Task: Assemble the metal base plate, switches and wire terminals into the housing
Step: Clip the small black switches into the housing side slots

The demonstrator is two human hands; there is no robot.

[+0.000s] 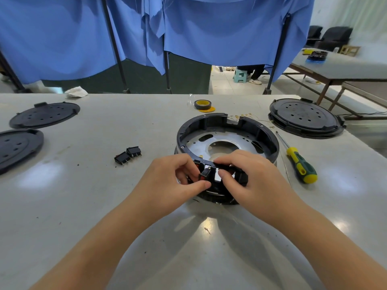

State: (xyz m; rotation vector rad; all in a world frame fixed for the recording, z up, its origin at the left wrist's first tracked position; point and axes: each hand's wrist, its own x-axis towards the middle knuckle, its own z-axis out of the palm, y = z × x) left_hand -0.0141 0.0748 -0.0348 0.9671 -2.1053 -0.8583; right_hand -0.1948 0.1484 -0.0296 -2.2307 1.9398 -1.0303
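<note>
My left hand pinches a small black rocker switch at the near wall of the round black plastic housing; my right hand grips that wall. Risk: a tilted switch jams in its slot.

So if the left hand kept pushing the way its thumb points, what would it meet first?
Probably the right hand: the left hand pinches a small black rocker switch at the near wall of the round black plastic housing, thumb aimed rightward toward the other thumb. Depth is unclear.
</note>
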